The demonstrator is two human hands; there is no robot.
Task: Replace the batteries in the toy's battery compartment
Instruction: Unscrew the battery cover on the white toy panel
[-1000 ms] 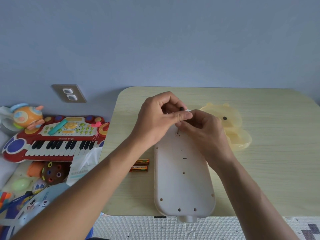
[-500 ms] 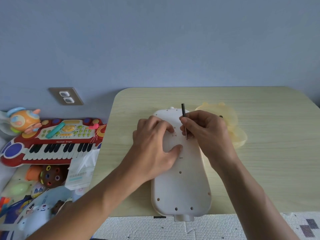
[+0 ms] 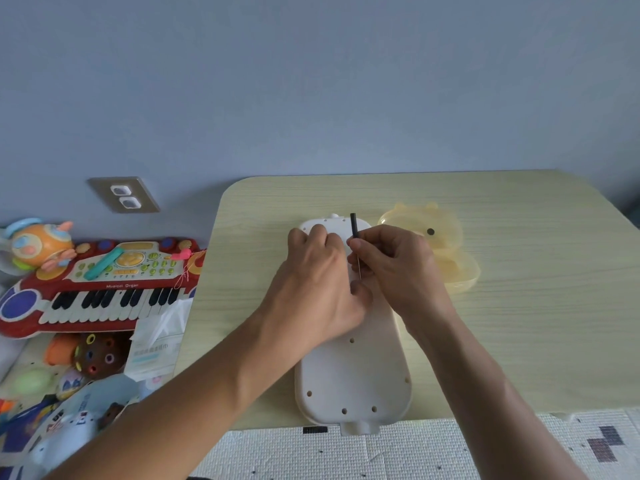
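Note:
A long cream-white toy [image 3: 353, 375] lies face down on the pale wooden table [image 3: 519, 323], its near end over the table's front edge. My left hand [image 3: 322, 289] presses flat on the toy's upper half, covering the battery compartment area. My right hand [image 3: 394, 268] pinches a thin screwdriver [image 3: 354, 233] with a black handle, held upright with its metal tip pointing down at the toy's back beside my left thumb. No batteries show in this view.
A translucent yellow bear-shaped piece [image 3: 440, 240] lies just right of the toy. On the floor to the left are a red toy keyboard [image 3: 100, 289], an orange toy [image 3: 38, 244], other toys and a paper packet [image 3: 156, 344]. A wall socket [image 3: 124, 195] is on the blue wall.
My left hand came down from the screwdriver tip and now lies flat on the toy, farther up than before. The two batteries seen left of the toy are out of sight behind my arm.

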